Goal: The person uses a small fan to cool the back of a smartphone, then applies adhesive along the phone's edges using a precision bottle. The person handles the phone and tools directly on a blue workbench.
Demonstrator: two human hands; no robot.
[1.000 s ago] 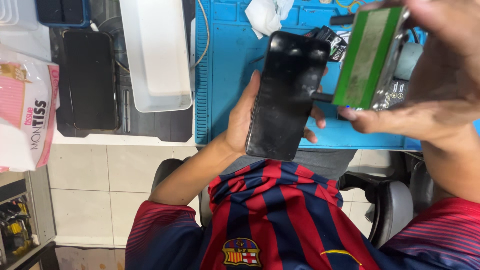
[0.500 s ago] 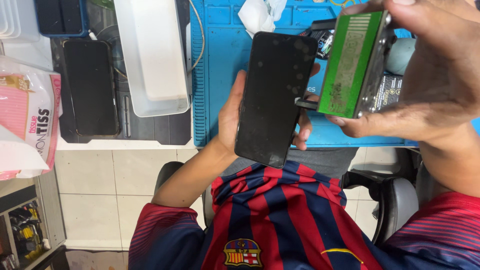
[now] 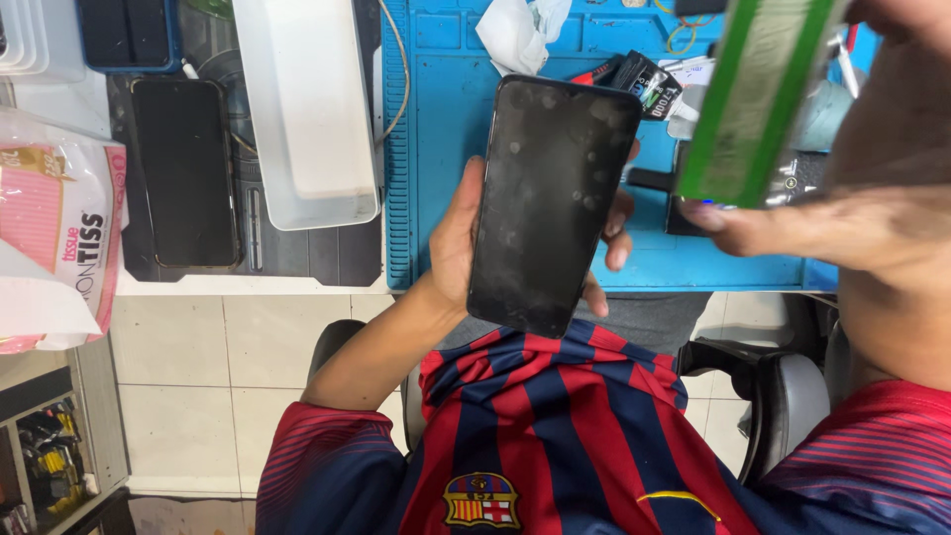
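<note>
My left hand (image 3: pixel 454 238) grips a black smartphone (image 3: pixel 550 203) by its edges and holds it upright above my lap, its dark screen smudged and dusty and turned toward me. My right hand (image 3: pixel 842 228) is raised close to the camera at the right. It holds a flat green-and-white pack (image 3: pixel 758 99), which is blurred and partly cut off by the top edge. The pack hangs just right of the phone without touching it.
A blue work mat (image 3: pixel 446 119) covers the desk behind the phone, with a crumpled tissue (image 3: pixel 520 30) and small black parts (image 3: pixel 644 84) on it. To the left are a white tray (image 3: pixel 307 109), a second black phone (image 3: pixel 186 168) and a pink tissue pack (image 3: pixel 59 218).
The phone has come nearer to the camera and stands more upright. My right hand has lifted the green pack up and to the right, closer to the lens.
</note>
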